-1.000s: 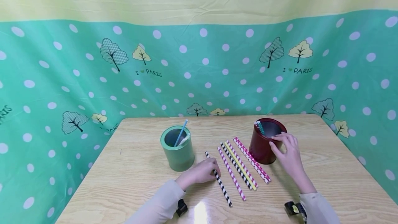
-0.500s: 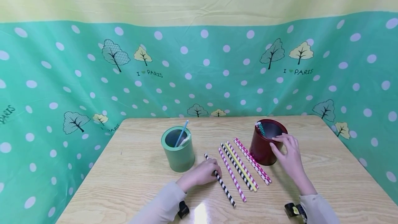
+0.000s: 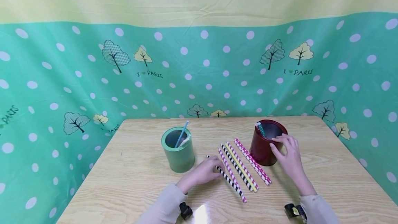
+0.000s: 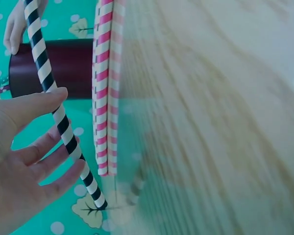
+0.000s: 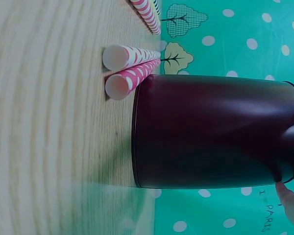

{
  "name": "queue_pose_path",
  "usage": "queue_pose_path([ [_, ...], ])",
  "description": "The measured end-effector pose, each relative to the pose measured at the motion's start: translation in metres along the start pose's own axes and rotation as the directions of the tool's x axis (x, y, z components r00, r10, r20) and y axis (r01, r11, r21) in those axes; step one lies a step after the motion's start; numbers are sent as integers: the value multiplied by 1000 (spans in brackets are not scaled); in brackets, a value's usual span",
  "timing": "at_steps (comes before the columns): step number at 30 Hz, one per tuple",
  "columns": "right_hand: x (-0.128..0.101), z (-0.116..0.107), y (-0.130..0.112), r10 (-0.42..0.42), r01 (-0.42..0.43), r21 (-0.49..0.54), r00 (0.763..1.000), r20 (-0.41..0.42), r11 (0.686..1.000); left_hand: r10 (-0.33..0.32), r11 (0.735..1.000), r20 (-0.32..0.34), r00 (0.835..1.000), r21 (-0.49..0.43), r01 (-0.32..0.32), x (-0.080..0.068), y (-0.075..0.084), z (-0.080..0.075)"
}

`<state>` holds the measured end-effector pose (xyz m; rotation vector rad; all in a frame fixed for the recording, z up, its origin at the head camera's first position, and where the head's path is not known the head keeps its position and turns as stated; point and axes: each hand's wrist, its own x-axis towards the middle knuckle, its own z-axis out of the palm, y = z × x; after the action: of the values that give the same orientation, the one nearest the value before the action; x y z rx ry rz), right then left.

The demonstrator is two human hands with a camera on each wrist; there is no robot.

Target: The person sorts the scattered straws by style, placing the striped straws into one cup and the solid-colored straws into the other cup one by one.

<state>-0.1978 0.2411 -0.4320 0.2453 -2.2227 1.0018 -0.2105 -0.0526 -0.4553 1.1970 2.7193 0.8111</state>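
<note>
Wooden table (image 3: pixel 140 175), polka-dot backdrop. Our left hand (image 3: pixel 203 173) pinches black-white striped straw (image 3: pixel 231 182), one end on table beside pink ones. We judge: lift clear, keep pinch firm. Right hand (image 3: pixel 287 155) grips red cup (image 3: pixel 261 149) rim; hold steady.

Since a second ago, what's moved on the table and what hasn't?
The left hand has swung the black-and-white striped straw rightward; its near end now lies against the pink striped straw. The right hand still rests on the dark red cup. The green cup and the other straws lie unchanged.
</note>
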Motion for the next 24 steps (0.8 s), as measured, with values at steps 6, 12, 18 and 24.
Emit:
queue_pose_path([
  [6, 0, 0, -1, 2, -2, 1, 1000, -3, 1000, -35, 994, -49, 998, -107, 30, 0, 4, -3],
  [12, -1, 0, -1, 10, -10, -3, 1000, -2, 1000, -68, 973, -99, 993, -227, 44, 2, 7, -4],
  [18, -1, 1, -1, 1, -1, 0, 1000, -13, 1000, -51, 961, -170, 984, -276, 2, 5, 8, -3],
  [24, -1, 2, 0, 2, -2, 0, 1000, -14, 1000, -56, 960, -225, 973, -281, -9, 8, 12, -4],
])
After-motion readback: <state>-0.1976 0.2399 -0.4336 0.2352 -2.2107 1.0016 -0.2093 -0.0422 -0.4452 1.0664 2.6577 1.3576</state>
